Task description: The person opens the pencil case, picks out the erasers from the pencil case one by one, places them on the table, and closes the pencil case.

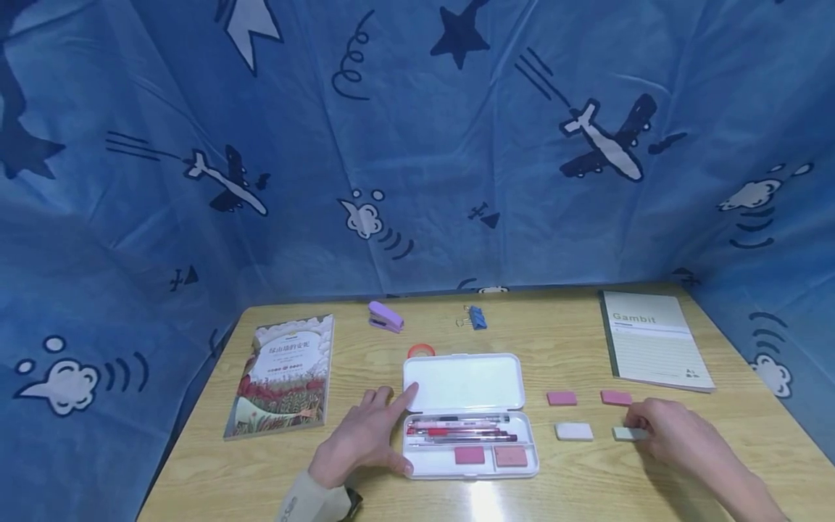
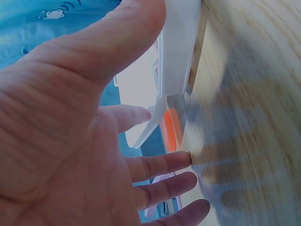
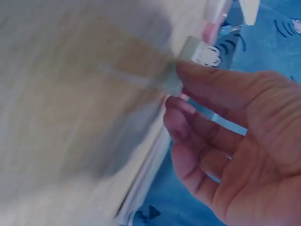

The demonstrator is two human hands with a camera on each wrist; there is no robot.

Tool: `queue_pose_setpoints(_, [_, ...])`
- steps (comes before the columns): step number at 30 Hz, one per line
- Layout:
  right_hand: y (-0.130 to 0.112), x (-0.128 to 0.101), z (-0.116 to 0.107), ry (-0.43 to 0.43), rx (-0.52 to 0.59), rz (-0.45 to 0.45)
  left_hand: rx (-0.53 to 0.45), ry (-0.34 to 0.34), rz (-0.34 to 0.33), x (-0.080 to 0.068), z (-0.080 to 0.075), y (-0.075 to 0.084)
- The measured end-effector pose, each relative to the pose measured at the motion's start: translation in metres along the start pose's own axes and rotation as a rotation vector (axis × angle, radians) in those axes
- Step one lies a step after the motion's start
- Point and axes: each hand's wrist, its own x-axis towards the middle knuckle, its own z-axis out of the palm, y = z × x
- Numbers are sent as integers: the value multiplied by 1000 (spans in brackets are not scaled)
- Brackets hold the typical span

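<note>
The right hand [image 1: 665,428] pinches the green eraser [image 1: 628,433] by its right end, near the table's [image 1: 587,341] right edge. The eraser lies sideways. The pencil case [image 1: 470,464] sits to its left, where the flat, open left hand [image 1: 365,438] rests.

Pencil case [image 1: 470,435] lying open mid-desk [image 1: 574,493]; book [image 1: 283,373] sitting left, notebook [image 1: 652,339] right, erasers [image 1: 574,431] between; stapler [image 1: 385,317], clip [image 1: 476,317] lying behind.

The right hand [image 1: 672,433] covers the near end of the pale eraser [image 1: 628,433]; its wrist view is motion-blurred. The left hand [image 2: 80,141] blocks most of the pencil case [image 2: 176,52], whose pens are unreadably small.
</note>
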Motion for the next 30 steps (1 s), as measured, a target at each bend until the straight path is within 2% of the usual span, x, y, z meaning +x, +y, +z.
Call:
queue_pose_setpoints(2, [-5, 0, -4, 3, -8, 6, 0, 0, 0, 0, 0, 0])
queue_pose_setpoints(4, [-14, -1, -9, 45, -17, -30, 0, 3, -1, 0, 0, 0])
queue_pose_setpoints(7, [-37, 0, -9, 157, -17, -136, -1, 7, -3, -1, 0, -1])
queue_pose_setpoints(12, [-91, 4, 2, 282, -28, -323, -2, 8, -2, -1, 2, -2])
queue_pose_setpoints(15, [-124, 10, 8, 277, -25, -418, 1, 5, -4, 0, 2, -3])
queue_pose_setpoints(17, [-142, 13, 13, 240, -16, -457, 1, 3, -6, 0, 3, -3])
queue_pose_setpoints(21, [-172, 21, 22, 154, -23, -483, 0, -1, -10, 0, 2, -2])
queue_pose_setpoints(25, [-189, 26, 32, 179, -100, -520, 6, 3, -7, 0, 2, -1])
queue_pose_setpoints(30, [-197, 30, 40, 224, -151, -537, 15, 10, -4, 0, 2, -2])
